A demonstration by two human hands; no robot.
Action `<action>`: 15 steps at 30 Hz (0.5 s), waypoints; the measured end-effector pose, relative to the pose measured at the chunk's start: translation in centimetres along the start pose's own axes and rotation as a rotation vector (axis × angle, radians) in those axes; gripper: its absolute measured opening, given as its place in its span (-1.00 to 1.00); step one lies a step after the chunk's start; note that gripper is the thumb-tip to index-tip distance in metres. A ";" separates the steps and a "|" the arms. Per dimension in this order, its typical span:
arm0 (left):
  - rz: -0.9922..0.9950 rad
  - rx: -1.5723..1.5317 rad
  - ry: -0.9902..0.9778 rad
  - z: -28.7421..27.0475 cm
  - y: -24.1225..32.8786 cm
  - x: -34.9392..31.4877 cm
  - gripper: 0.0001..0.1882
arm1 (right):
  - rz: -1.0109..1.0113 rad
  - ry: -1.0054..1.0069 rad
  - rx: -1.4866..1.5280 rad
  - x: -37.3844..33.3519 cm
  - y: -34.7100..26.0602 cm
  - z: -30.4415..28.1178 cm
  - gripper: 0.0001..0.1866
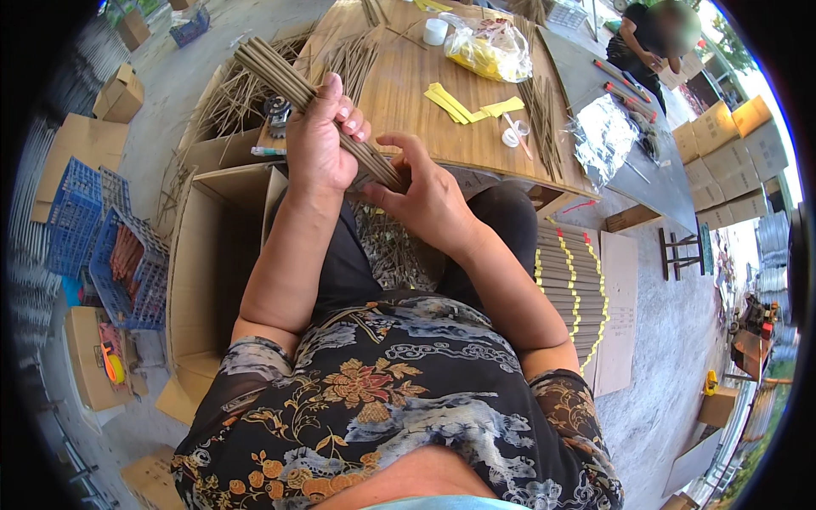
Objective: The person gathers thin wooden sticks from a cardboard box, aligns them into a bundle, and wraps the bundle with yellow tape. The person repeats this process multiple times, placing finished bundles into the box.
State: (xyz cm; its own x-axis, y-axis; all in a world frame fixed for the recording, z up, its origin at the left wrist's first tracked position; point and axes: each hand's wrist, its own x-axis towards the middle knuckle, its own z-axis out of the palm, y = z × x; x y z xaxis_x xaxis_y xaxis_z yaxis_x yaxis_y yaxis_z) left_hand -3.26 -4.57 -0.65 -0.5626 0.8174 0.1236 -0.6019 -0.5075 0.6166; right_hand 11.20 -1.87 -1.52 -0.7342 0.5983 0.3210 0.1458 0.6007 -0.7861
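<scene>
My left hand [323, 140] is wrapped round a bundle of thin brown incense sticks [274, 70], with the thumb along its upper side. The bundle slants from upper left down to my right hand [433, 204], whose fingers and thumb curl round its lower end. Both hands are above my lap at the table's near edge. Loose brown sticks [350, 66] lie on the wooden table [399, 81] just beyond. Yellow paper strips [450, 104] lie farther right, beside a small clear tub [511, 137]. Right of my leg, bundles with yellow bands [557, 293] are laid in rows on cardboard.
An opened cardboard box [212, 255] stands close on my left, with loose sticks piled beyond it. Blue crates [127, 276] are farther left. A plastic bag [489, 53] and crumpled foil [605, 136] lie on the tables. Another person [643, 42] sits at the far right.
</scene>
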 end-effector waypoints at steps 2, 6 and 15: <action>-0.002 0.006 0.028 -0.1 0.2 0.2 -0.71 | -0.248 0.078 -0.072 0.0 1.0 0.3 -0.55; 0.018 0.021 0.024 -0.5 0.7 0.1 -0.70 | -0.240 -0.002 -0.090 0.1 0.7 0.3 -0.62; 0.362 0.091 0.129 -3.5 8.4 2.3 -0.68 | -0.096 -0.176 -0.305 -1.6 4.7 -1.7 -0.74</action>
State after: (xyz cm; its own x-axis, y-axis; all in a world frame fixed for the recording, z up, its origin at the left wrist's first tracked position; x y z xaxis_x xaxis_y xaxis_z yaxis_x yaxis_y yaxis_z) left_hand -11.64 -7.90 2.07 -0.7994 0.5460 0.2506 -0.3018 -0.7257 0.6183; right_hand 14.21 0.92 -4.83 -0.8530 0.4471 0.2692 0.2423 0.7962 -0.5545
